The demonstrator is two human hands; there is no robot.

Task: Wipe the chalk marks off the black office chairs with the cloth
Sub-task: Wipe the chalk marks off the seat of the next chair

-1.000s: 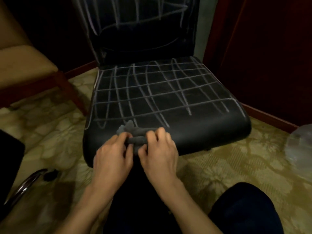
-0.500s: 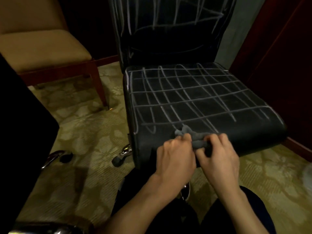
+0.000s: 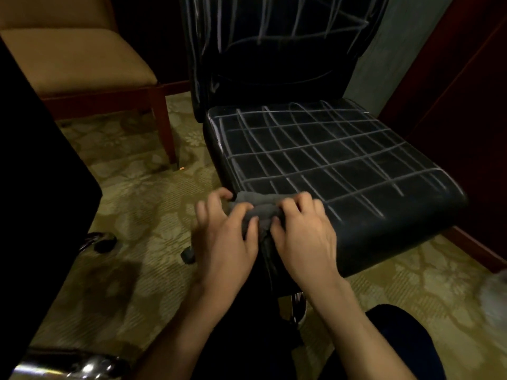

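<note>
Both hands hold a grey cloth (image 3: 259, 208) at the front left corner of the seat of a black office chair (image 3: 384, 229). The left hand (image 3: 226, 237) grips the left part of the cloth, with its fingers curled over the folded fabric and the thumb pressed on the side facing the camera. The right hand (image 3: 304, 234) grips the right part in the same way, knuckles up, fingers bent over the top of the bundle. The two hands are just beside each other, and the cloth is bunched between them; a part of it hangs down over the front edge of the seat. The cloth touches the seat at this corner.

White chalk marks (image 3: 323, 154) cover the seat as a grid of crossing lines, from the back edge to near the front edge. More chalk lines (image 3: 274, 26) run over the backrest, mostly vertical strokes with some slanted ones.

To the left of the office chair a beige chair (image 3: 79, 61) with red-brown wooden legs stands on the patterned carpet (image 3: 142, 204). A small pale object lies on the carpet beside its leg; it is perhaps a piece of chalk, but it is too small to tell.
</note>
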